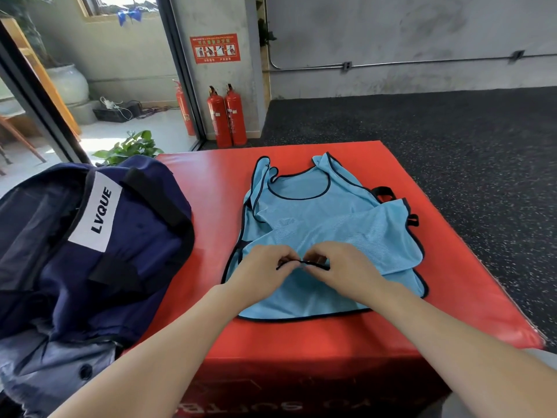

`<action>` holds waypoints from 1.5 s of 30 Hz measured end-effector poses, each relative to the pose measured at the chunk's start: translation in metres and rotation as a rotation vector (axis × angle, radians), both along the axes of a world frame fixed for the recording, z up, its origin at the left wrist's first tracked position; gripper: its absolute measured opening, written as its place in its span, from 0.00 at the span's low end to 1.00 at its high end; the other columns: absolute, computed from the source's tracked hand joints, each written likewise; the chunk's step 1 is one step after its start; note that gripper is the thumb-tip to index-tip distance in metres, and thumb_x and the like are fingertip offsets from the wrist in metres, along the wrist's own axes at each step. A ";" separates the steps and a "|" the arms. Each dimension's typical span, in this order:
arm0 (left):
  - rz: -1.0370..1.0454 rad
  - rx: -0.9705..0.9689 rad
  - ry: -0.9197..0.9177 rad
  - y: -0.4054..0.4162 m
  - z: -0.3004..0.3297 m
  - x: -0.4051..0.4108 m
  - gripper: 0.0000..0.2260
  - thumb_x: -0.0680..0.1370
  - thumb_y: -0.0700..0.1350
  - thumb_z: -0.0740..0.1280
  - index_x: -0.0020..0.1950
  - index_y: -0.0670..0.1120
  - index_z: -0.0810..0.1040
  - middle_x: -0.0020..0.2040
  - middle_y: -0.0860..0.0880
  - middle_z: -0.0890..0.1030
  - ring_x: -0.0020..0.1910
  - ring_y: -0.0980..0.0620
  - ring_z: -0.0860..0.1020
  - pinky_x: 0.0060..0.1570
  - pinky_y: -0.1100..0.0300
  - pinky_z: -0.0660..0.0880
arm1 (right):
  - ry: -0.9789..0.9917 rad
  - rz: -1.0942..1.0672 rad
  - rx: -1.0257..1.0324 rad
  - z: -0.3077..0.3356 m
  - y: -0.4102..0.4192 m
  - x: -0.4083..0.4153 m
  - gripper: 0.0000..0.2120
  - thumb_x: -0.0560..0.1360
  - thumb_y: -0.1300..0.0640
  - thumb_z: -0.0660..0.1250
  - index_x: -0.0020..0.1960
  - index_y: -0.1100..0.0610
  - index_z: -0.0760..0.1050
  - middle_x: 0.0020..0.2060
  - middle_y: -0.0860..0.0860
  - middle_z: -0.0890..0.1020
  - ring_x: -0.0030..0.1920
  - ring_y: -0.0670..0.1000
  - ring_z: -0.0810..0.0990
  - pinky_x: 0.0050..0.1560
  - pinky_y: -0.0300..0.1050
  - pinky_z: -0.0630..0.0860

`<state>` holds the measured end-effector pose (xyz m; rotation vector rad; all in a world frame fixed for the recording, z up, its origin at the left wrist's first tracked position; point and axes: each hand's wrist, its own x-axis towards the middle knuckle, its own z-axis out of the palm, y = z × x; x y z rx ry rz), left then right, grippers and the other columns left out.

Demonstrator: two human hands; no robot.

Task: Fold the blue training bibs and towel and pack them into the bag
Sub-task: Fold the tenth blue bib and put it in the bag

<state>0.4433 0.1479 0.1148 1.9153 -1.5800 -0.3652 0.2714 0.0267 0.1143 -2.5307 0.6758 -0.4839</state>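
Navy bag [90, 236] sits left of the grip, zipped open. Left hand [262, 273] and right hand [343, 270] both pinch a black strap [313, 264] over the blue bibs [316, 224], on a red mat [346, 342]. Fire extinguishers [227, 116] stand beyond; speckled floor [452, 140] to the right.

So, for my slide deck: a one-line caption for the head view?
Both hands pinch a black strap on a blue bib beside a navy bag.

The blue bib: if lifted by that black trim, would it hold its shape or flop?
Probably flop: the bib lies creased and partly folded over itself on the red mat. It looks like thin mesh, so likely light. Both hands pinch its trim.
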 end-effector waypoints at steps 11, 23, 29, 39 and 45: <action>0.088 -0.004 -0.116 0.032 0.007 0.033 0.07 0.79 0.43 0.70 0.53 0.51 0.85 0.47 0.61 0.82 0.48 0.63 0.78 0.49 0.73 0.70 | 0.101 -0.083 -0.065 0.006 -0.026 -0.040 0.09 0.79 0.52 0.69 0.57 0.46 0.84 0.51 0.42 0.85 0.54 0.46 0.81 0.53 0.48 0.77; 0.238 -0.089 -0.217 0.085 0.012 0.056 0.14 0.73 0.32 0.69 0.49 0.50 0.84 0.44 0.61 0.81 0.47 0.59 0.79 0.53 0.61 0.75 | 0.106 -0.202 -0.053 0.013 -0.054 -0.121 0.10 0.77 0.58 0.71 0.54 0.44 0.83 0.46 0.35 0.83 0.43 0.33 0.78 0.48 0.39 0.74; 0.180 -0.082 -0.209 0.096 0.013 0.047 0.14 0.72 0.32 0.66 0.41 0.53 0.73 0.38 0.56 0.77 0.39 0.55 0.75 0.40 0.61 0.72 | 0.237 -0.122 -0.318 0.014 -0.060 -0.142 0.15 0.70 0.69 0.67 0.47 0.49 0.73 0.43 0.43 0.77 0.47 0.52 0.77 0.47 0.50 0.74; 0.013 -0.030 -0.318 0.108 -0.009 0.045 0.18 0.71 0.28 0.65 0.45 0.50 0.86 0.48 0.60 0.81 0.52 0.61 0.78 0.58 0.76 0.66 | 0.169 0.072 -0.426 -0.002 -0.048 -0.158 0.14 0.69 0.68 0.72 0.44 0.48 0.81 0.43 0.40 0.79 0.50 0.47 0.77 0.52 0.43 0.77; -0.044 0.021 -0.345 0.110 -0.009 0.041 0.16 0.74 0.32 0.67 0.48 0.51 0.86 0.46 0.64 0.80 0.52 0.62 0.76 0.58 0.69 0.69 | 0.358 0.122 -0.288 -0.001 -0.034 -0.150 0.13 0.74 0.55 0.66 0.56 0.46 0.81 0.53 0.39 0.80 0.57 0.42 0.77 0.59 0.41 0.75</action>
